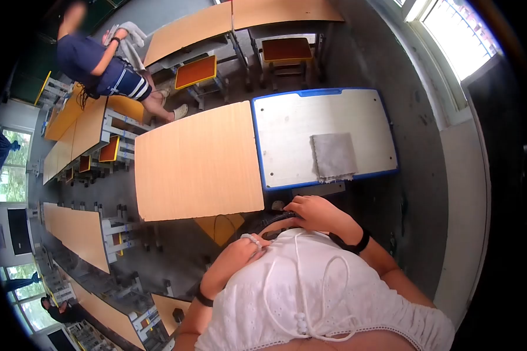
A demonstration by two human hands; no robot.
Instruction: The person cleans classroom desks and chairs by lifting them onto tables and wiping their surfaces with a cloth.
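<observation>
My left hand (pixel 239 255) is at my waist, its fingers bent against the front of my white top (pixel 310 281), with a pale beaded band across them. Close by, my right hand (pixel 319 214) curls its fingers at a dark item at my waist, just below the near edge of a white desk. What either hand grips is too hidden to make out. On that blue-rimmed white desk (pixel 287 126) lies a folded grey cloth (pixel 335 156), near its front edge and apart from both hands.
A wood-topped desk (pixel 199 164) adjoins the white one on the left. Further desks and orange-topped stools (pixel 195 72) stand beyond. At upper left a person in dark blue (pixel 108 67) stands holding a grey cloth. A wall with a window (pixel 459 35) runs along the right.
</observation>
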